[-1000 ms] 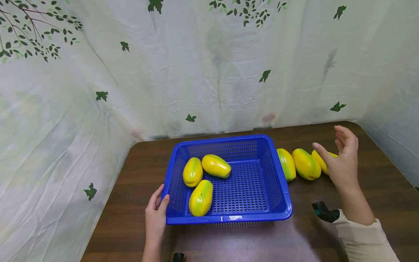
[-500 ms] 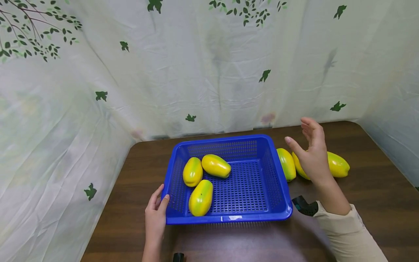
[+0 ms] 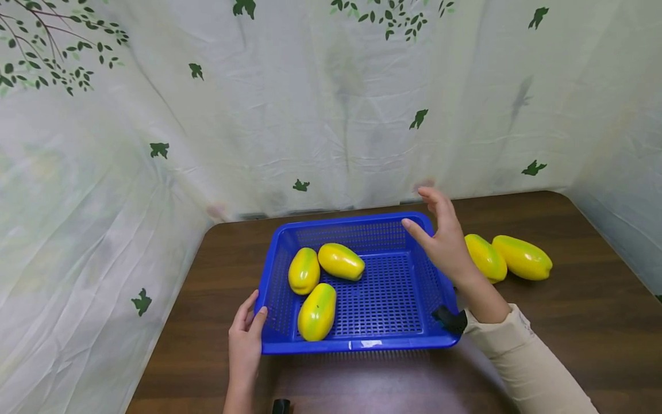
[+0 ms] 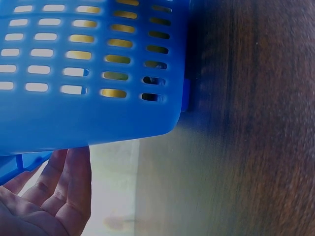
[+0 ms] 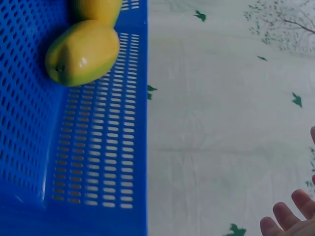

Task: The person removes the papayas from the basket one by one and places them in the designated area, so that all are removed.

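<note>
A blue perforated plastic basket (image 3: 362,345) sits mid-table with three yellow-green papayas inside: one at the left (image 3: 304,271), one behind it (image 3: 341,261), one near the front (image 3: 317,312). My left hand (image 3: 246,336) grips the basket's left rim, thumb on top; the left wrist view shows its fingers (image 4: 74,182) against the outside. Above the basket's right rim hovers my right hand (image 3: 445,241), thumb and fingers spread apart with nothing between them. Right of the basket lie two more papayas, one nearer (image 3: 486,259) and one farther (image 3: 522,257). My right hand and forearm cover the space beside the basket.
The brown wooden table (image 3: 569,322) extends on both sides of the basket. A pale curtain (image 3: 341,126) with leaf prints hangs behind it and at the sides. A black wrist-worn device (image 3: 449,319) sits by the right cuff, overlapping the basket's corner in view.
My right hand has moved left, from above the papayas to the basket's right rim, uncovering the farther papayas and hiding the nearest one. The left hand and basket stay put.
</note>
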Action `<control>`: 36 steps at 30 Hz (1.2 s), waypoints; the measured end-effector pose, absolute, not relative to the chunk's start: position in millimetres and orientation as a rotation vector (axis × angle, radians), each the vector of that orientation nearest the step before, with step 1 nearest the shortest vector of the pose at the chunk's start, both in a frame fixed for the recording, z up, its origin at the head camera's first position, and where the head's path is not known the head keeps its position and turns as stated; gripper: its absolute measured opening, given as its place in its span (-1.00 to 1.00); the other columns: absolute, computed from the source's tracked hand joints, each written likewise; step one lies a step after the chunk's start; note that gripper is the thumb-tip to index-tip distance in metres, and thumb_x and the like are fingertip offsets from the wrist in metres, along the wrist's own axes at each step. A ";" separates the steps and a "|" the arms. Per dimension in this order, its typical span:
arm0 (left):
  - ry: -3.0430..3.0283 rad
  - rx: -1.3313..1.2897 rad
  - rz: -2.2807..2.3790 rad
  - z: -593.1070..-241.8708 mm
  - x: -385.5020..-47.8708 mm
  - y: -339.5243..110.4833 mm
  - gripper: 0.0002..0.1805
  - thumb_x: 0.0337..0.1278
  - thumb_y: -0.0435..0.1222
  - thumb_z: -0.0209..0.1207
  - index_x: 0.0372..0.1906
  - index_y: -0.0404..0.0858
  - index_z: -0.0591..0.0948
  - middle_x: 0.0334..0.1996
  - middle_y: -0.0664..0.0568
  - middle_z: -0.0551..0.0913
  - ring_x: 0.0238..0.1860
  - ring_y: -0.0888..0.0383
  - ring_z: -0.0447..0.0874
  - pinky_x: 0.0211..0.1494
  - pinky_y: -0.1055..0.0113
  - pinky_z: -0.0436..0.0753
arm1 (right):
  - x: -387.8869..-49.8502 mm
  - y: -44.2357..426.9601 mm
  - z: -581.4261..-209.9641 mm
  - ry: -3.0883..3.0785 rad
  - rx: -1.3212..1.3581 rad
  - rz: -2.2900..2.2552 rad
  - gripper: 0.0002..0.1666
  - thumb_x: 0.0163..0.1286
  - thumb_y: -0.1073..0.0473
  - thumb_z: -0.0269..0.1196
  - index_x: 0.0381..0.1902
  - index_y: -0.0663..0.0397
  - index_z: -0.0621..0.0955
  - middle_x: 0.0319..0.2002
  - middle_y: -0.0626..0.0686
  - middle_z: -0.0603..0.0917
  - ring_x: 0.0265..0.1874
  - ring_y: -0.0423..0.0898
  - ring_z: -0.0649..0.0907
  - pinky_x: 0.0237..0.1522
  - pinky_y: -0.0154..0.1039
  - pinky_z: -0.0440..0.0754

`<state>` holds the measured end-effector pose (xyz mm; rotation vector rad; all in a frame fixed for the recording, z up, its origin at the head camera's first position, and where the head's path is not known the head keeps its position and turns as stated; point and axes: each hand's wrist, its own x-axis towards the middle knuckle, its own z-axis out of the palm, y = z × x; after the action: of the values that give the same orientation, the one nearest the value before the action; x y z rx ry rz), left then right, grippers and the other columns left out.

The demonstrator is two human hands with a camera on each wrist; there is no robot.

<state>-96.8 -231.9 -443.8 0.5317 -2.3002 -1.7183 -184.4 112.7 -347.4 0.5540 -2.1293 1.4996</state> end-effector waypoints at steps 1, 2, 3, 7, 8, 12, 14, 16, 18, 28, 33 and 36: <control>-2.303 0.531 -1.716 -443.6 -96.7 -231.8 -0.57 0.22 -0.15 0.04 0.20 -0.05 0.41 -0.05 -0.17 0.53 -0.25 0.12 0.52 -0.26 0.44 0.53 | -187.3 110.5 -350.3 -2.149 0.568 1.483 -0.35 0.18 0.41 0.21 0.20 0.34 0.23 0.16 0.27 0.25 0.12 0.16 0.27 0.16 0.05 0.16; -2.306 0.530 -1.713 -443.4 -96.6 -231.6 -0.57 0.22 -0.14 0.04 0.20 -0.05 0.40 -0.05 -0.18 0.52 -0.25 0.12 0.51 -0.26 0.45 0.52 | -190.8 108.7 -354.2 -2.173 0.579 1.466 -0.35 0.18 0.39 0.21 0.21 0.31 0.23 0.17 0.25 0.25 0.12 0.14 0.28 0.15 0.05 0.17; -2.312 0.531 -1.711 -443.1 -96.5 -231.5 -0.56 0.23 -0.14 0.03 0.21 -0.05 0.40 -0.05 -0.18 0.52 -0.24 0.12 0.51 -0.26 0.46 0.52 | -194.5 107.0 -358.0 -2.188 0.592 1.461 -0.34 0.19 0.37 0.22 0.22 0.30 0.23 0.18 0.24 0.25 0.13 0.13 0.28 0.15 0.05 0.17; -2.317 0.532 -1.715 -442.5 -95.8 -230.9 -0.56 0.23 -0.13 0.03 0.21 -0.04 0.39 -0.04 -0.19 0.52 -0.23 0.10 0.51 -0.26 0.46 0.52 | -205.3 98.9 -370.2 -2.259 0.628 1.434 -0.32 0.23 0.22 0.21 0.26 0.16 0.22 0.22 0.15 0.23 0.15 0.08 0.27 0.14 0.02 0.20; -2.317 0.534 -1.715 -442.4 -95.7 -230.8 -0.56 0.23 -0.13 0.03 0.21 -0.04 0.39 -0.04 -0.19 0.52 -0.23 0.10 0.51 -0.26 0.46 0.52 | -206.7 96.1 -371.5 -2.272 0.638 1.435 -0.32 0.24 0.19 0.21 0.27 0.14 0.21 0.22 0.14 0.23 0.16 0.08 0.27 0.13 0.03 0.21; -2.318 0.542 -1.707 -441.5 -95.1 -230.8 -0.56 0.23 -0.13 0.02 0.22 -0.04 0.39 -0.04 -0.18 0.51 -0.21 0.09 0.50 -0.24 0.45 0.51 | -212.8 82.8 -375.4 -2.336 0.663 1.437 -0.31 0.26 0.06 0.18 0.28 0.07 0.20 0.24 0.11 0.21 0.16 0.06 0.26 0.10 0.06 0.25; -2.322 0.545 -1.699 -441.1 -94.9 -230.9 -0.56 0.23 -0.13 0.02 0.22 -0.04 0.39 -0.03 -0.18 0.51 -0.21 0.09 0.49 -0.24 0.46 0.51 | -216.1 75.5 -376.6 -2.374 0.668 1.440 -0.30 0.26 0.02 0.17 0.28 0.04 0.20 0.24 0.10 0.20 0.16 0.05 0.26 0.08 0.06 0.27; -2.320 0.542 -1.695 -440.9 -94.8 -230.9 -0.56 0.24 -0.13 0.02 0.22 -0.05 0.39 -0.03 -0.18 0.51 -0.21 0.09 0.49 -0.23 0.45 0.51 | -219.2 68.6 -377.7 -2.413 0.674 1.440 -0.30 0.26 -0.01 0.16 0.29 0.03 0.19 0.24 0.09 0.20 0.17 0.04 0.26 0.07 0.04 0.29; -2.317 0.535 -1.698 -440.9 -94.7 -230.9 -0.56 0.24 -0.14 0.02 0.22 -0.05 0.39 -0.03 -0.18 0.51 -0.21 0.09 0.50 -0.23 0.43 0.52 | -221.5 62.6 -378.4 -2.446 0.687 1.429 -0.29 0.26 -0.02 0.16 0.29 0.05 0.19 0.25 0.09 0.19 0.18 0.03 0.26 0.08 0.02 0.29; -2.327 0.544 -1.702 -441.0 -94.3 -230.4 -0.56 0.24 -0.13 0.00 0.23 -0.04 0.38 0.00 -0.17 0.50 -0.16 0.06 0.49 -0.20 0.45 0.51 | -234.1 42.5 -388.7 -2.556 0.810 1.336 -0.28 0.26 0.01 0.17 0.29 0.12 0.19 0.25 0.10 0.21 0.23 -0.02 0.21 0.17 -0.05 0.20; -2.338 0.548 -1.707 -440.1 -94.7 -230.0 -0.55 0.25 -0.11 -0.01 0.24 -0.01 0.36 0.01 -0.15 0.49 -0.14 0.03 0.47 -0.20 0.50 0.49 | -239.9 33.4 -392.9 -2.593 0.853 1.312 -0.26 0.24 0.03 0.20 0.29 0.13 0.19 0.25 0.09 0.21 0.24 -0.01 0.20 0.18 -0.05 0.19; -2.340 0.545 -1.709 -440.2 -94.9 -230.0 -0.55 0.25 -0.11 -0.02 0.24 -0.01 0.36 0.01 -0.15 0.49 -0.14 0.03 0.46 -0.20 0.50 0.49 | -243.5 28.2 -396.8 -2.634 0.867 1.296 -0.25 0.22 0.01 0.21 0.29 0.11 0.19 0.25 0.08 0.21 0.24 -0.02 0.20 0.18 -0.06 0.19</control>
<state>-94.9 -230.0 -440.2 0.5449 -2.3401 -1.7090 -243.5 28.2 -396.8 0.8673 -2.6339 1.2957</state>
